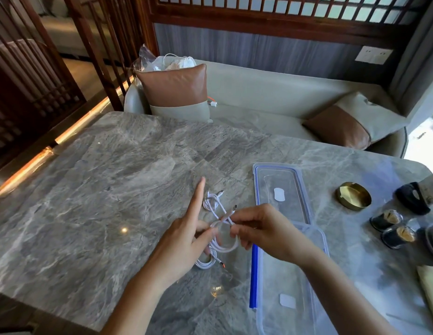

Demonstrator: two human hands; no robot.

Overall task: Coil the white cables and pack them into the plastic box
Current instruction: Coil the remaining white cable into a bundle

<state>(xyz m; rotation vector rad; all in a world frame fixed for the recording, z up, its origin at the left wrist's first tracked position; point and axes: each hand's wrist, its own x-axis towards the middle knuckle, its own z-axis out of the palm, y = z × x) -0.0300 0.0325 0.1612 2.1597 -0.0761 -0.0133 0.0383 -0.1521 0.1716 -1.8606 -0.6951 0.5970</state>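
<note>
A big grey marble table [114, 189] filled most of the view. On the table's right side sat a round gold metal dish [353, 195]. Just past the dish was a black plastic thing [412, 198], and two small dark glass cups [386, 220] stood close together near it. Behind the table was a long pale sofa [271, 93]. A brown and cream square cushion [175, 90] stood up on its left end. Another brown and cream cushion [341, 128] lay on the right.
</note>
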